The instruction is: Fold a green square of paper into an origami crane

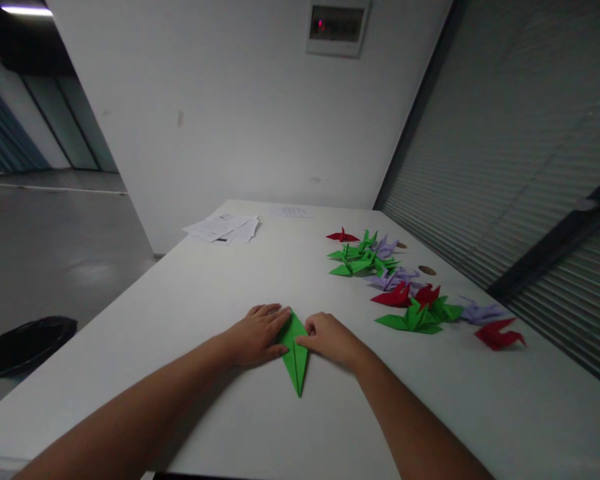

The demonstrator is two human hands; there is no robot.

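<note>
A green sheet of origami paper (296, 365), folded into a narrow diamond, lies on the white table in front of me. Its long point faces my body, and a crease line runs down the middle. My left hand (258, 335) rests flat along its left edge, fingers stretched out, thumb on the paper. At the right edge, my right hand (332, 339) has its fingers curled and its thumb pressed on the paper, pinching that side. The fingers of both hands cover parts of the edges.
On the right of the table (210, 280) lie several folded paper cranes, among them a red crane (500, 335), a green crane (414, 319) and a lilac crane (480, 311). Printed sheets (220, 228) lie at the far left. A black-lined bin (27, 343) stands on the floor.
</note>
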